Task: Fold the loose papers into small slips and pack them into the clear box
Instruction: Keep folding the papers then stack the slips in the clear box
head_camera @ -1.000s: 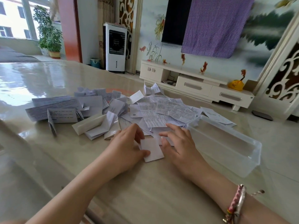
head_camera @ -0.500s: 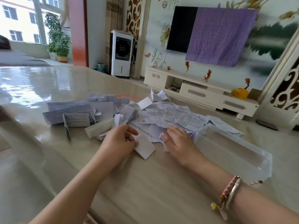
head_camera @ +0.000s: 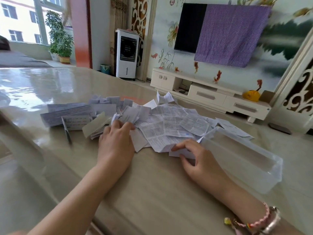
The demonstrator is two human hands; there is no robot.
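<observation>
left hand (head_camera: pixel 116 141): fingertips blurred in paper pile (head_camera: pixel 169 126) | print illegible (too small) | elbows cut off below pile

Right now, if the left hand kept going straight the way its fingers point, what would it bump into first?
Probably the folded slips just beyond the left hand; its fingertips already seem to touch that heap, though blur hides the exact contact.

Both forearms are bare, no sleeves showing. The right wrist wears a pink beaded bracelet (head_camera: pixel 257 222) with small coloured charms, just beside a pale smooth bangle (head_camera: pixel 272 223).
</observation>
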